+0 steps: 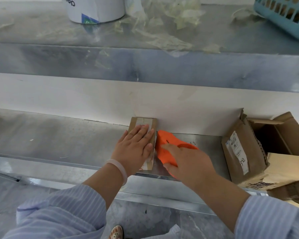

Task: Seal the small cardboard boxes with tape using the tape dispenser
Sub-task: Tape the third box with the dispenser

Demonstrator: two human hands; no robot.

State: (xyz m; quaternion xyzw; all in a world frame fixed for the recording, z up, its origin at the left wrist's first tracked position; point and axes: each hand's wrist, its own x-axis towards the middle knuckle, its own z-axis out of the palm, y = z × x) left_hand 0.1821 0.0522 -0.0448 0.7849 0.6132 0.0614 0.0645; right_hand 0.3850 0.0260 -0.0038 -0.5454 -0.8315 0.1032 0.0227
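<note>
Small cardboard box (133,123) on the bench (76,135), long axis running near to far. Left hand (135,145) lies flat on its top, fingers straight. Right hand (188,163) grips the orange tape dispenser (166,144) against the box's right edge, probably the nearer hand for taping that side.

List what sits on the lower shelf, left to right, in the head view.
The small box under the flat left hand → orange tape dispenser gripped by the right hand → pile of opened cardboard boxes.
</note>
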